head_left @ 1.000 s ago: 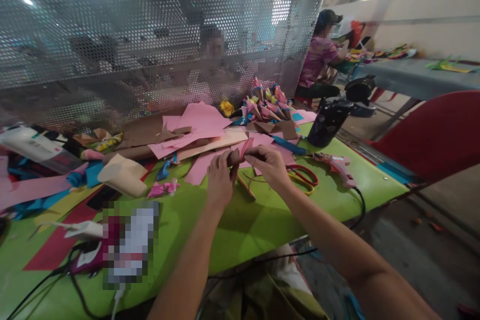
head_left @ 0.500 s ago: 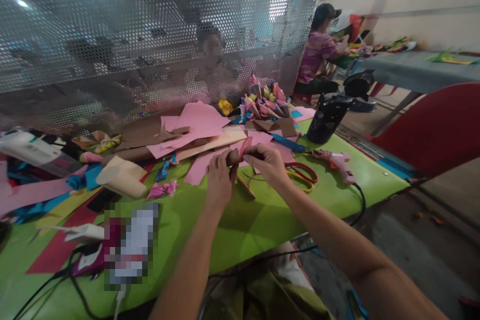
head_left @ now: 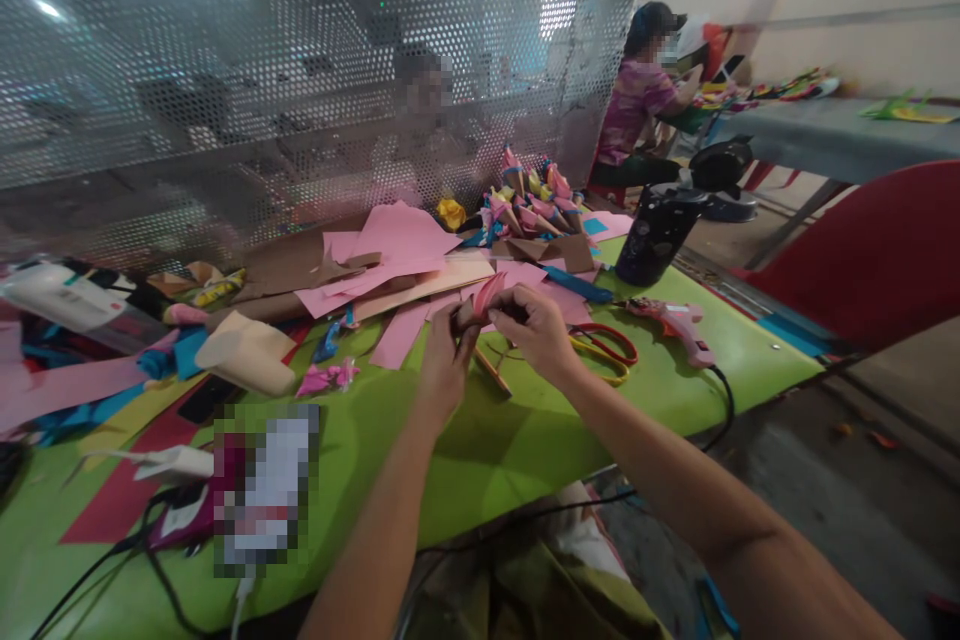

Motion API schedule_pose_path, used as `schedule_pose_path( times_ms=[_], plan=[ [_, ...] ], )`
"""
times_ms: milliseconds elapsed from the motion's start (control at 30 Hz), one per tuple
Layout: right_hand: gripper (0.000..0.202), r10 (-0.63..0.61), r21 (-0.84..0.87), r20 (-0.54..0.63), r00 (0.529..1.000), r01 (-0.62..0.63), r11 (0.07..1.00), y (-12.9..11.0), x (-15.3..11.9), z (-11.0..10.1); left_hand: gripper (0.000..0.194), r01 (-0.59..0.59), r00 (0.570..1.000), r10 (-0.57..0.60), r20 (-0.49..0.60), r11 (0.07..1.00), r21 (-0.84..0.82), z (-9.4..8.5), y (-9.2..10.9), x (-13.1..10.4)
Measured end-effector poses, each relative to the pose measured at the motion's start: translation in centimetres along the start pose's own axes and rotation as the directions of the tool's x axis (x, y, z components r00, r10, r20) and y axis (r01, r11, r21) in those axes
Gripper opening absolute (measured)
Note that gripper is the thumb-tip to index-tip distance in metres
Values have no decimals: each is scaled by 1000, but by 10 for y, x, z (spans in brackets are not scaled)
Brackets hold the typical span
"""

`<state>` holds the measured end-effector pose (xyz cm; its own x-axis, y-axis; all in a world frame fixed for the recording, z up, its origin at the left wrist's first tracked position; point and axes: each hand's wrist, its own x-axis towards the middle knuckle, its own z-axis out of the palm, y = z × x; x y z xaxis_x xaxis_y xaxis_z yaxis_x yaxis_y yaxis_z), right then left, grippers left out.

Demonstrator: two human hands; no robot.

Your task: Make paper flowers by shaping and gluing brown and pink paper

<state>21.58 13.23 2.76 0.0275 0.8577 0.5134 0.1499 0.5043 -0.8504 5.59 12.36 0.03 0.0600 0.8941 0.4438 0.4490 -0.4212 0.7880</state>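
Note:
A small pink and brown paper piece (head_left: 488, 294) is between my hands above the middle of the green table. My left hand (head_left: 444, 360) has its fingers wrapped round the brown part. On the other side, my right hand (head_left: 534, 328) pinches the paper with thumb and fingertips. A thin stick-like piece (head_left: 493, 374) lies just beneath my hands. Close to my right wrist are scissors (head_left: 628, 348) with red and yellow handles. Pink paper sheets (head_left: 397, 240) lie behind my hands.
A pink glue gun (head_left: 694, 335) with a black cord lies at right, near a dark tumbler (head_left: 652, 238). Several paper cones (head_left: 525, 205) are heaped against the perforated metal panel (head_left: 300, 70). A phone (head_left: 274, 480) lies left. Another person (head_left: 637, 110) sits beyond.
The paper piece has turned slightly in my fingers, and more of its pink side shows. My hands stay in nearly the same place, both holding on.

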Motion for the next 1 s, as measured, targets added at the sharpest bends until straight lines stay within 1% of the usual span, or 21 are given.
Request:
schedule_pose_path(
  times_ms=[200, 333, 467, 533, 667, 767, 1000],
  plan=[
    [5, -36, -3, 8, 999, 36, 999, 0, 0, 0, 33, 91, 994, -78, 77, 981, -170, 1, 7, 2],
    [4, -74, -43, 19, 997, 75, 996, -1, -1, 0, 34, 112, 990, -90, 106, 967, -229, 0, 7, 2],
    [4, -100, -82, 48, 994, 104, 991, -3, -2, -2, 34, 109, 991, -90, 94, 967, -232, -1, 5, 1],
    [5, -99, -83, 44, 994, 102, 991, -4, -2, -2, 33, 107, 991, -85, 100, 967, -233, -1, 5, 1],
    [5, -79, -55, 21, 997, 80, 995, -3, -2, -2, 34, 79, 994, -66, 84, 983, -163, -2, 5, 1],
    [5, -75, -27, 28, 997, 76, 997, -3, -3, -3, 38, 54, 997, -47, 61, 992, -113, -3, 3, 1],
    [5, -49, -11, 11, 999, 49, 999, -4, -2, -5, 42, 24, 999, -22, 35, 996, -82, -5, -1, 2]
  ],
)
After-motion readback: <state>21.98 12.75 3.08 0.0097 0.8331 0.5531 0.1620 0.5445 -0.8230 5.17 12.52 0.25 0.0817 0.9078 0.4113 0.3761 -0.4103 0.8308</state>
